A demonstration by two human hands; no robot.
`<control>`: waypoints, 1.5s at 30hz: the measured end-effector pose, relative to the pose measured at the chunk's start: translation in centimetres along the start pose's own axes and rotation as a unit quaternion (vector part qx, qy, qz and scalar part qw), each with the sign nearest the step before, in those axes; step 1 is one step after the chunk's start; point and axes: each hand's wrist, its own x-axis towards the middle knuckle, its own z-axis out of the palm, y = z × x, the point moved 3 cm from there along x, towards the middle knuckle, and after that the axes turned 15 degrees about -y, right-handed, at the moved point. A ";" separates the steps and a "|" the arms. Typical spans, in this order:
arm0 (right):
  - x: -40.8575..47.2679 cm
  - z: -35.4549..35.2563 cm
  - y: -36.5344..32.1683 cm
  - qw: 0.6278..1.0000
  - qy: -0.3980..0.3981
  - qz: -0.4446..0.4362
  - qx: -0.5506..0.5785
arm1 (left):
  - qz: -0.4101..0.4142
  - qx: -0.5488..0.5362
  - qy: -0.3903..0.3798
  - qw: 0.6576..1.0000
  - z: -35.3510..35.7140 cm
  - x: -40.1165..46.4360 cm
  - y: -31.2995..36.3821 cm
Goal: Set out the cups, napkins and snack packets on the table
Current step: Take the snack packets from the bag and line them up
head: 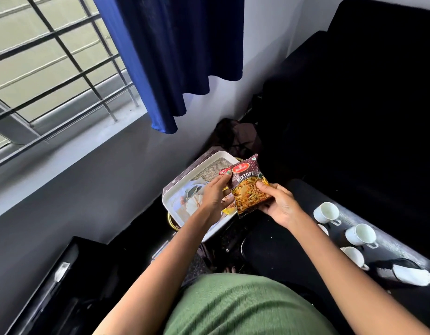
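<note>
The snack packet (251, 186) is glossy printed plastic film, crinkled at its edges. Left of it, the tray (185, 187) looks like smooth white plastic with a coarse woven mat inside. Right of the packet, the cups (326, 212) are smooth, shiny white ceramic on a dark glossy table (305, 197).

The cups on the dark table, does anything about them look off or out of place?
Yes. The white cups lie tipped on their sides on the dark table, mouths facing the camera, not upright. Nothing looks spilled. Beside them, the right hand holds a snack packet.
</note>
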 end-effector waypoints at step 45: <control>-8.0 -24.7 16.1 0.935 0.295 0.176 0.087 | -0.341 0.444 -0.137 0.817 12.1 8.8 -28.0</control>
